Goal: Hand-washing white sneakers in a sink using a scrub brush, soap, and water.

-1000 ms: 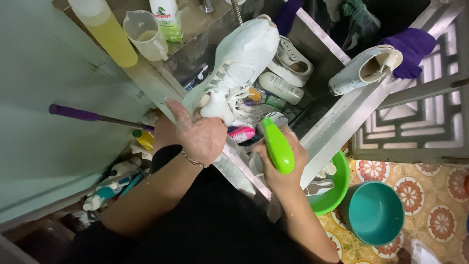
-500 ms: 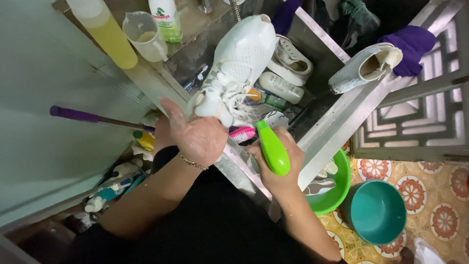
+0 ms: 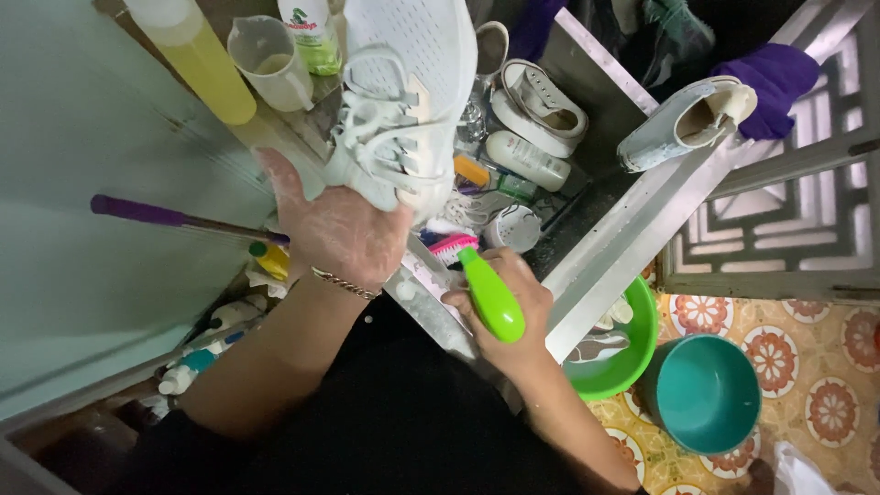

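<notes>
White sneaker (image 3: 403, 101) now sits higher and more upright than a second ago, heel gripped by the left hand (image 3: 335, 229), fingers wrapped round it. Below, the right hand (image 3: 500, 312) clasps a green-handled brush (image 3: 486, 289), bristles just under the shoe.

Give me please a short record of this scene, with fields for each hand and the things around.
left hand: grips white sneaker, raised over the sink
right hand: holds green-handled brush, pink bristles
sink: holds other shoes and bottles
floor: green basin, teal bucket
shelf: yellow bottle, white cup
</notes>
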